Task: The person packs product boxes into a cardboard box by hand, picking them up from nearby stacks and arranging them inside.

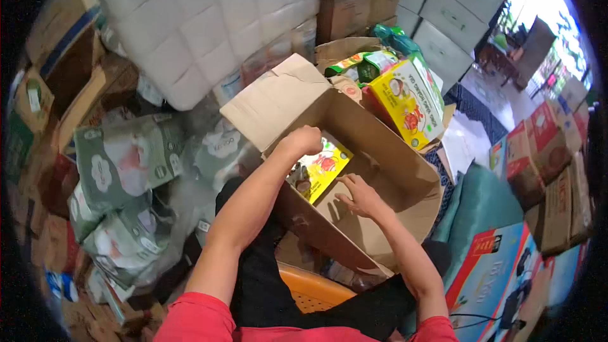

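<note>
An open cardboard carton [386,240] stands in front of me, tilted across my view with its flap raised on the left. Inside, toward its left end, lies a yellow-and-white printed box [329,163] with a red picture on it. My left hand [306,142] is closed at the upper edge of that box; its fingertips are hidden behind the knuckles. Lower and to the right, my right hand [361,196] reaches into the carton with its fingers apart, holding nothing. It is close to the printed box's right side. The carton's bottom shows bare brown cardboard on the right.
Another yellow printed box [408,101] leans beyond the carton, beside green bags [380,63]. Green packs [130,158] lie at left. White wrapped bundles [209,19] rise behind. A teal sack [484,209] and a blue-red box [491,278] stand at right. An orange stool [310,291] is beneath me.
</note>
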The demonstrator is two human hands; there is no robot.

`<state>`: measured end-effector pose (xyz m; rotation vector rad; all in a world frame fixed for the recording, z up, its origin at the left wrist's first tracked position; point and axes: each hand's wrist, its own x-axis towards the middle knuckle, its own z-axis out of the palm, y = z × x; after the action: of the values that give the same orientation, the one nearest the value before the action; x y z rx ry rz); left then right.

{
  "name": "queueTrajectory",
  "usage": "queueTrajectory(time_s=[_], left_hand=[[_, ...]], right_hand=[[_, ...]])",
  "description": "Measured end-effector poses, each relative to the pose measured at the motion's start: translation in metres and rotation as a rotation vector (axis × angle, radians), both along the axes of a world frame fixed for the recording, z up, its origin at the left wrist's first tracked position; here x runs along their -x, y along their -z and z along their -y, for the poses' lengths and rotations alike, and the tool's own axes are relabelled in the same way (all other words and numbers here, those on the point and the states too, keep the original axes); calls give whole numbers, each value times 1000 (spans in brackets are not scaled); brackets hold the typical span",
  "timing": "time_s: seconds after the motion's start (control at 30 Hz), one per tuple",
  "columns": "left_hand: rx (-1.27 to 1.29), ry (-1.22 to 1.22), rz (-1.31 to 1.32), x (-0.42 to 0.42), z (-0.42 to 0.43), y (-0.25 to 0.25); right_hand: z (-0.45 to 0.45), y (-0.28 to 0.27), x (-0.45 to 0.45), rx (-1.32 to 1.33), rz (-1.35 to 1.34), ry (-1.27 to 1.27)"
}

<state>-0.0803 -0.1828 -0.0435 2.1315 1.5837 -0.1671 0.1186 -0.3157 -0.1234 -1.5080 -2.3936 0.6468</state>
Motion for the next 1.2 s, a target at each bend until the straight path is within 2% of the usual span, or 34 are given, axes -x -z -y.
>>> queueTrajectory(time_s=[0.03,0.1,0.17,0.23,0.27,0.33,0.37,0.43,0.47,0.5,0.53,0.63,0.67,0.77,0.8,0.83,0.87,0.93,1.03,1.1,1.17,1.2], left_hand=[[36,-61,2,1,-4,4],[79,193,-123,12,-20,37],[176,187,-210,12,-23,49],[306,-80,-262,6,-30,51],[306,-5,-295,6,-26,45],[371,-37,-298,8,-25,58],[362,-49,-276,12,-23,67],[342,-19,-316,13,3,47],[383,-44,-315,13,9,51],[457,-93,-309,12,6,51],[528,-143,-306,11,4,49],[794,-304,-239,16,-35,129],[899,-221,-274,18,-40,121],[821,-337,-145,20,-22,94],[822,-331,-44,17,1,48],[902,-446,104,23,-12,75],[958,-442,274,24,0,51],[1030,-376,518,28,-1,41],[717,-612,559,17,-10,67],[370,-492,710,-1,29,7],[-189,-488,693,2,6,56],[-312,-569,920,-5,17,40]], right_hand=[[-4,6,-1,-6,-16,10],[-32,40,-14,20,23,62],[-50,44,-19,32,39,142],[-74,34,-12,11,26,255],[-84,35,-10,58,8,297],[-107,39,-2,142,-39,373],[-122,55,-5,149,-95,333],[-121,48,4,245,-132,350],[-112,43,8,210,-232,364],[-126,78,6,117,-242,435],[-127,87,6,104,-290,476],[-120,85,3,67,-323,646],[-115,81,2,59,-317,714],[-95,64,-6,-96,-489,668],[-90,58,-8,-202,-418,654],[-81,46,-11,-214,-426,658],[-68,32,-13,-226,-438,669],[-49,17,-18,-313,-432,711],[-19,-2,-26,-393,-380,815],[-6,2,-38,-355,-659,895],[6,2,-55,-252,-989,864],[20,-24,-56,-186,-1112,841]])
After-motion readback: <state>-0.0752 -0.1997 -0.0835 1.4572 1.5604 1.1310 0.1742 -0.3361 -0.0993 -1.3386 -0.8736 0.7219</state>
